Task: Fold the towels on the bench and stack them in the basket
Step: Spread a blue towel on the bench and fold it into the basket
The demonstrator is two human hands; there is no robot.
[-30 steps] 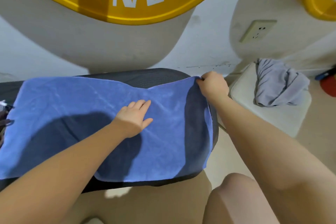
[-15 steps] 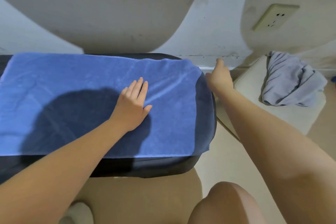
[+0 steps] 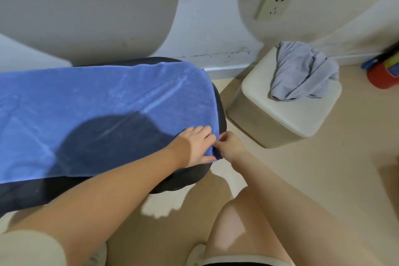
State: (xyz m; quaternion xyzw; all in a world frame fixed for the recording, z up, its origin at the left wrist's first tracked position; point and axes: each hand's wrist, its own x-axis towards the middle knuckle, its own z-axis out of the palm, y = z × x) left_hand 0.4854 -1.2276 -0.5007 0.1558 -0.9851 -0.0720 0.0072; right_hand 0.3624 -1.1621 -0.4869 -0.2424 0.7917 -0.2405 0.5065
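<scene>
A blue towel lies spread flat over the black padded bench, reaching its right end. My left hand rests flat on the towel's near right corner, fingers together. My right hand is just beside it at the bench's end, pinching that same near right corner of the towel. A crumpled grey towel sits on a cream padded stool to the right of the bench. No basket is in view.
A wall with a socket and yellow signs runs behind the bench. A red and green object lies on the floor at the far right. My bare knee is below the bench's end, over beige floor.
My right hand came from the towel's far right corner down to its near right corner. My left hand slid right from the towel's middle to that same corner. The towel now lies flatter.
</scene>
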